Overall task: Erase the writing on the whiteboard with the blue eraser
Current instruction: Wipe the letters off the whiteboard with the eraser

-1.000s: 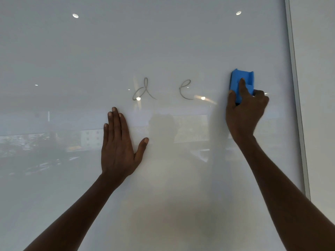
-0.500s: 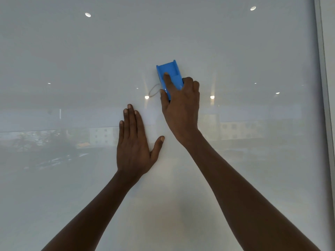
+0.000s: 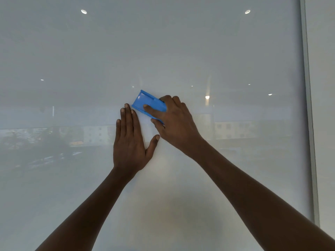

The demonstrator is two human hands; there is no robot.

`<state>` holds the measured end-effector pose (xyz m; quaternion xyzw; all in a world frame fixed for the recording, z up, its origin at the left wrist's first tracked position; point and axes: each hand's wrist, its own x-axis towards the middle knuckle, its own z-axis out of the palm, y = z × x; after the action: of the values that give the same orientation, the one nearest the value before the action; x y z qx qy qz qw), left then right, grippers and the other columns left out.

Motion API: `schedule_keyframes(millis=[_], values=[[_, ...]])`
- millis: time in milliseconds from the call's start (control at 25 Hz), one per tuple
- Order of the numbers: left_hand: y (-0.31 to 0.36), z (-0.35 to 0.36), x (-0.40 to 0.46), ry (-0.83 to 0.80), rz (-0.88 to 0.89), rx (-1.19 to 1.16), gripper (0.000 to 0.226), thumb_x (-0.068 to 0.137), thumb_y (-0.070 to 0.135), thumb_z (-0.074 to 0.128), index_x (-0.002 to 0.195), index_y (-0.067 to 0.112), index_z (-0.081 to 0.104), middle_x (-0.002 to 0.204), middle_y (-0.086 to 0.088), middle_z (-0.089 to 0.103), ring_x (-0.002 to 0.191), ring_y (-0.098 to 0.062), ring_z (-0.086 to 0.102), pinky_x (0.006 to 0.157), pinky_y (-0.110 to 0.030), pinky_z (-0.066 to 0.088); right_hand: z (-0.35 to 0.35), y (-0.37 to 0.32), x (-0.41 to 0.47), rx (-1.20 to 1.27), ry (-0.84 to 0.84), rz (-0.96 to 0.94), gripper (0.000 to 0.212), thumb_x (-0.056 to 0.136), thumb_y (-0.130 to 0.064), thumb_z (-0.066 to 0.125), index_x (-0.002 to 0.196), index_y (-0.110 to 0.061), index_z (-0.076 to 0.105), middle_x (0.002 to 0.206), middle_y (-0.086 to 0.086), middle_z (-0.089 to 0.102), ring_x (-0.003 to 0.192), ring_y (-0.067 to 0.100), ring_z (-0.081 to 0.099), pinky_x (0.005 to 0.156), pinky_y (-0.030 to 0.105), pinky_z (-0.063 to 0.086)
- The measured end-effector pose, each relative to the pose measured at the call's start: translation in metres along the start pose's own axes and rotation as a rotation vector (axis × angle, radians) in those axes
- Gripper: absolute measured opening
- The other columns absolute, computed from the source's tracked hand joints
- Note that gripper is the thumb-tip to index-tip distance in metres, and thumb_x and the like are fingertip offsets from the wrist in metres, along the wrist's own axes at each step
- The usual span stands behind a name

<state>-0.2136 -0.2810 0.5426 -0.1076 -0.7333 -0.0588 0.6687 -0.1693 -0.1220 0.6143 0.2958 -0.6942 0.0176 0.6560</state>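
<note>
Grip: right hand (image 3: 178,122) is pinching the blue eraser (image 3: 148,104), forefinger lying on its back, thumb at the lower edge.
Eraser: tilted, pressing against the whiteboard (image 3: 235,51) near its middle, just beside the left fingertips.
Left hand (image 3: 129,142): lying flat and spread on the board, holding nothing.
Writing: none showing; any remainder may be hiding under the eraser.
Risk: eraser is nearly bumping the left fingers (image 3: 126,109); a tilted pad could be skipping strokes or smearing ink.

No writing, label or number is readable on the whiteboard (image 3: 181,51).
</note>
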Motion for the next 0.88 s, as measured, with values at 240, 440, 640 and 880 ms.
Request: schedule_keyframes(millis=[240, 440, 640, 880], values=[[0.003, -0.003, 0.001, -0.003, -0.008, -0.038, 0.095, 0.101, 0.066, 0.032, 0.162, -0.004, 0.010, 0.172, -0.021, 0.003, 0.161, -0.031, 0.000, 0.131, -0.042, 0.006, -0.027, 0.050, 0.009, 0.019, 0.107, 0.200, 0.043, 0.089, -0.026, 0.064, 0.131, -0.024, 0.060, 0.112, 0.017, 0.056, 0.098, 0.034, 0.053, 0.079, 0.046, 0.051], [0.002, -0.003, 0.000, -0.004, -0.002, -0.041, 0.094, 0.102, 0.063, 0.037, 0.162, -0.005, 0.010, 0.173, -0.021, 0.002, 0.161, -0.031, -0.001, 0.131, -0.041, 0.005, -0.038, 0.081, -0.025, 0.044, 0.250, 0.515, 0.044, 0.094, -0.033, 0.059, 0.138, -0.030, 0.051, 0.116, 0.016, 0.051, 0.108, 0.031, 0.046, 0.089, 0.037, 0.047], [0.001, -0.003, 0.000, -0.004, 0.005, -0.053, 0.094, 0.103, 0.062, 0.038, 0.161, -0.007, 0.011, 0.172, -0.023, 0.004, 0.161, -0.034, 0.001, 0.131, -0.043, 0.006, -0.033, 0.077, -0.067, -0.003, 0.396, 0.865, 0.046, 0.096, -0.035, 0.057, 0.140, -0.027, 0.050, 0.115, 0.016, 0.054, 0.103, 0.027, 0.045, 0.086, 0.027, 0.038], [0.001, -0.003, 0.000, 0.000, -0.002, -0.109, 0.079, 0.107, 0.048, 0.032, 0.162, -0.005, 0.011, 0.172, -0.023, 0.005, 0.161, -0.033, 0.002, 0.131, -0.041, 0.005, -0.021, 0.044, -0.077, -0.025, 0.296, 0.624, 0.044, 0.092, -0.023, 0.063, 0.135, -0.030, 0.056, 0.129, 0.014, 0.056, 0.092, 0.017, 0.033, 0.086, 0.026, 0.033]])
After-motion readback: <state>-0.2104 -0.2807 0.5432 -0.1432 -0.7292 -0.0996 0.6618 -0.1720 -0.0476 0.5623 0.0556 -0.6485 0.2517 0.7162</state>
